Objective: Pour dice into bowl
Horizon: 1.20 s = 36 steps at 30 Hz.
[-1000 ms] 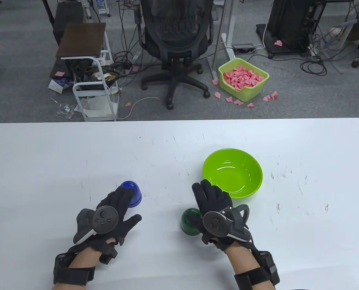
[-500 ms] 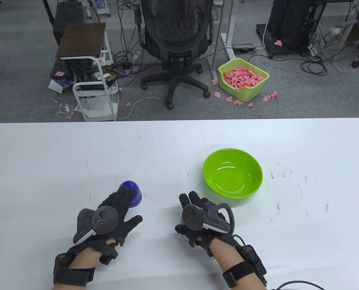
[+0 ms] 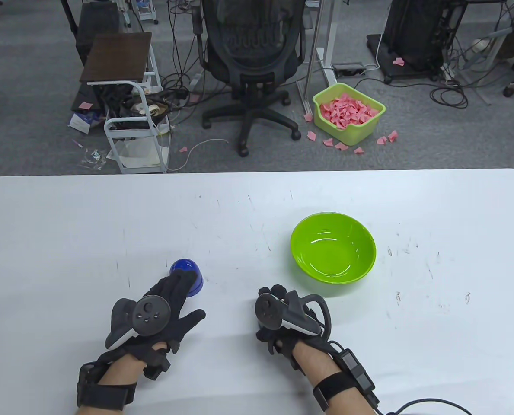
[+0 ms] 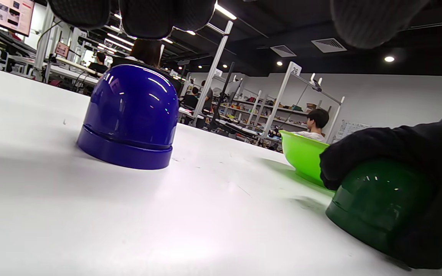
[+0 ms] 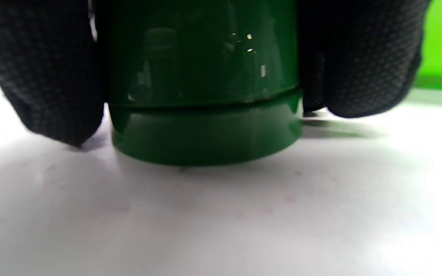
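Note:
A dark green dome cup (image 5: 205,96) stands mouth down on the white table (image 3: 248,207). My right hand (image 3: 278,309) grips it from above, with fingers (image 5: 359,57) on both sides. The hand hides the cup in the table view, but the cup shows in the left wrist view (image 4: 374,207). A blue dome cup (image 3: 186,274) stands mouth down to the left. My left hand (image 3: 170,298) is open with its fingers spread just above the blue cup (image 4: 129,119), not touching it. The lime green bowl (image 3: 333,247) is empty, just beyond and right of my right hand. No dice show.
The table's far edge (image 3: 257,172) borders open floor with an office chair (image 3: 250,52) and a tub of pink paper (image 3: 347,112).
My right hand has swung left and turned over the green cup, closing around it; the cup is now hidden in the table view. My left hand has stayed put.

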Each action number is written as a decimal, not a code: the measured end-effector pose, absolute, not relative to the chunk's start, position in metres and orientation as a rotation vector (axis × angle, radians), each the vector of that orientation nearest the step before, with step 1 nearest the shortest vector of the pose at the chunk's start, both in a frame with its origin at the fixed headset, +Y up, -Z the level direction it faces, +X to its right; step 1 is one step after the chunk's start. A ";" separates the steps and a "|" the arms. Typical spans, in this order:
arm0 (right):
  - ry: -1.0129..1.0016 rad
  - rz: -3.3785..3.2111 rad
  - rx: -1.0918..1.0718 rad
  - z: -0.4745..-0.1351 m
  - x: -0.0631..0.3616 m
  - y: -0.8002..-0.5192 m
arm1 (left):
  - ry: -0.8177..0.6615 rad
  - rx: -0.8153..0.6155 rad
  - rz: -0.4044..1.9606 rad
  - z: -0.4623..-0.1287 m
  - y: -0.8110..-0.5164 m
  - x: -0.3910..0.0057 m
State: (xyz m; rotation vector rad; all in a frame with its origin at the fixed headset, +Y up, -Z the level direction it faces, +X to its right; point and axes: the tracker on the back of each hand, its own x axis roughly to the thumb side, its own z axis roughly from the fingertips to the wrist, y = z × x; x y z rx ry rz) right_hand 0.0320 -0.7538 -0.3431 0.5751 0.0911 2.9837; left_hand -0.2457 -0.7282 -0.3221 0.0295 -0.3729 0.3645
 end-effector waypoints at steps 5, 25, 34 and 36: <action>0.046 2.973 0.607 -0.343 0.033 -0.754 | -0.404 0.016 0.369 -0.320 -0.730 -0.242; -0.184 2.678 0.674 -0.330 0.051 -0.717 | -0.576 -0.061 0.458 -0.310 -0.738 -0.213; -0.298 2.485 0.751 -0.309 0.041 -0.696 | -0.642 -0.069 0.472 -0.299 -0.740 -0.193; -0.307 2.454 0.766 -0.305 0.036 -0.693 | -0.655 -0.061 0.470 -0.296 -0.740 -0.189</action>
